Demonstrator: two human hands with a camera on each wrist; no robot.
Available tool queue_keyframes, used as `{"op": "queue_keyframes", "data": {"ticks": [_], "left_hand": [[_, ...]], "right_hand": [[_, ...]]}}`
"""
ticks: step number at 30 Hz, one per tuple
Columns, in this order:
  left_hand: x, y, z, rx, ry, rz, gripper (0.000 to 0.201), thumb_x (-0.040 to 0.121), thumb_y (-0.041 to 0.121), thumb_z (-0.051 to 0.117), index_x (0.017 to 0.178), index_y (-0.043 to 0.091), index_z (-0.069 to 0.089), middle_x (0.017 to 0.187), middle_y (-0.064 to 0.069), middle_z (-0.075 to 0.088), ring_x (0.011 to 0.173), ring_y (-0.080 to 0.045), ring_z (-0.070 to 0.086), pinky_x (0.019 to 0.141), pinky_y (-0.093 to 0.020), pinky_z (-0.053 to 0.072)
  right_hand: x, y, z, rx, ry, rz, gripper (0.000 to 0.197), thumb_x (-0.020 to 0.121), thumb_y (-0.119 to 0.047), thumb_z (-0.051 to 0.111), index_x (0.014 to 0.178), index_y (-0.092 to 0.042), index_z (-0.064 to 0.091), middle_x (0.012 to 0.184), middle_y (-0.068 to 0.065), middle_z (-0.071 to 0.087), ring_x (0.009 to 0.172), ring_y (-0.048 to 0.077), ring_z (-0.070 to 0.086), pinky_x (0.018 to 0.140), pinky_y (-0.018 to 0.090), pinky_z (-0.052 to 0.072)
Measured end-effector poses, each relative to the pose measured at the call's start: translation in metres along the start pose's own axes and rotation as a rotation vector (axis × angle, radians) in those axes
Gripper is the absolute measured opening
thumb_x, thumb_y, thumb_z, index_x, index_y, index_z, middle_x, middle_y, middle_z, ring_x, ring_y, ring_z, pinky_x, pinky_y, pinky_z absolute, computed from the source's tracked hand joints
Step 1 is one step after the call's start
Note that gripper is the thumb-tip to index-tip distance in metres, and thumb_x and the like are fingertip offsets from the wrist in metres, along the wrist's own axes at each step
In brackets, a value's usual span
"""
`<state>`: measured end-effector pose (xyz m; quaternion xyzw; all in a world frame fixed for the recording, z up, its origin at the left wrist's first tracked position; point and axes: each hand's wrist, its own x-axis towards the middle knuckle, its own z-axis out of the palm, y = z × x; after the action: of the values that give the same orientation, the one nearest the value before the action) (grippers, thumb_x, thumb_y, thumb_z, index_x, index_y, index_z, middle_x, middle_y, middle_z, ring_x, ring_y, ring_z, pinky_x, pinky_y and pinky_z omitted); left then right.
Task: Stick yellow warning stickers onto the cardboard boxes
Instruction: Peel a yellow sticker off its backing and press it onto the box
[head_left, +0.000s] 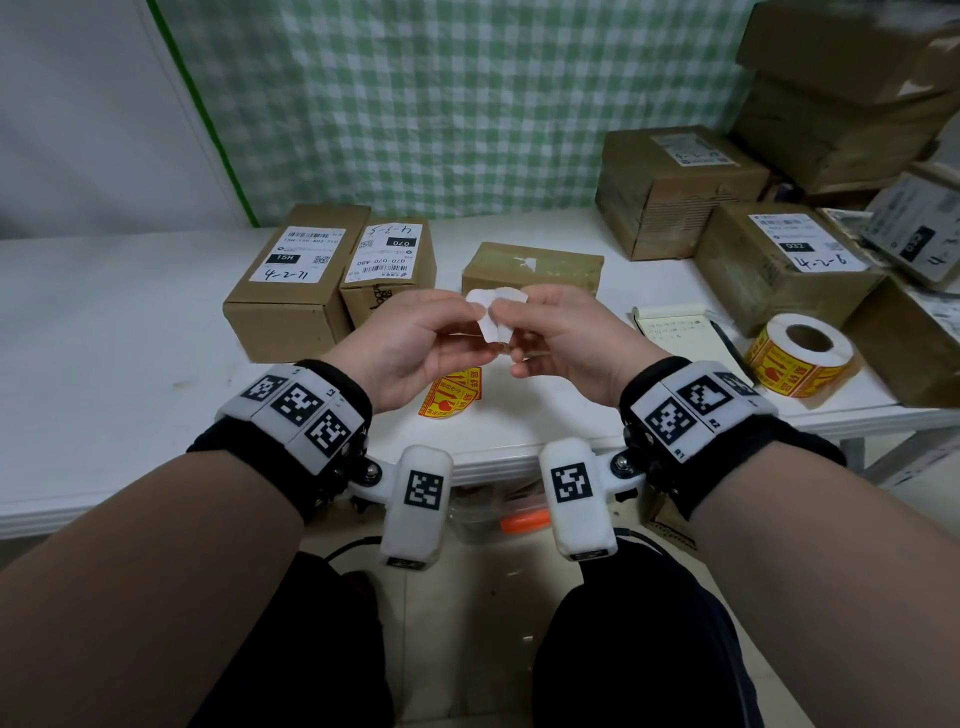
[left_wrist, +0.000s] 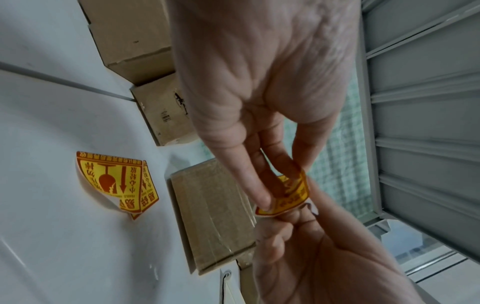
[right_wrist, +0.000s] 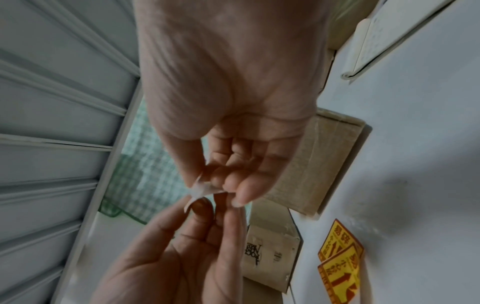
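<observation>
Both hands are raised together above the white table (head_left: 130, 312). My left hand (head_left: 479, 312) pinches a yellow warning sticker (left_wrist: 292, 196) between thumb and fingers. My right hand (head_left: 503, 313) pinches the sticker's white backing paper (right_wrist: 201, 189), and the head view shows only that white side (head_left: 493, 317). Straight behind the hands lies a tape-wrapped cardboard box (head_left: 532, 267) with no yellow sticker on it. Two more loose yellow stickers (head_left: 452, 397) lie overlapped on the table below my left hand. The roll of yellow stickers (head_left: 802, 358) stands at the right.
Two labelled cardboard boxes (head_left: 296, 280) (head_left: 389, 265) sit side by side at the left. Several larger boxes (head_left: 675, 192) (head_left: 779, 265) are piled at the right, up to the checked curtain. An open notebook (head_left: 680, 332) lies by the roll. The table's front edge (head_left: 493, 457) runs just before my wrists.
</observation>
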<state>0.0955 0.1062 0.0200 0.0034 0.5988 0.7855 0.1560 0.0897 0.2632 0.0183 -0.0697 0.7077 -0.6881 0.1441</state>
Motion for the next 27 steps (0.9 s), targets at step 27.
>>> {"op": "queue_keyframes", "data": {"ticks": [27], "left_hand": [[-0.0027,0.0037,-0.0005,-0.258,-0.129,-0.069,0.027,0.09,-0.003,0.036,0.105,-0.005,0.058,0.092,-0.015,0.069,0.079,-0.023,0.071,0.069,-0.026,0.058]], "right_hand": [[-0.0054,-0.0009,-0.0001,0.419,-0.071,0.064,0.019,0.094,-0.009,0.044,0.105,-0.002,0.058,0.079,0.008,0.055,0.049,0.009,0.05,0.047,0.019,0.048]]}}
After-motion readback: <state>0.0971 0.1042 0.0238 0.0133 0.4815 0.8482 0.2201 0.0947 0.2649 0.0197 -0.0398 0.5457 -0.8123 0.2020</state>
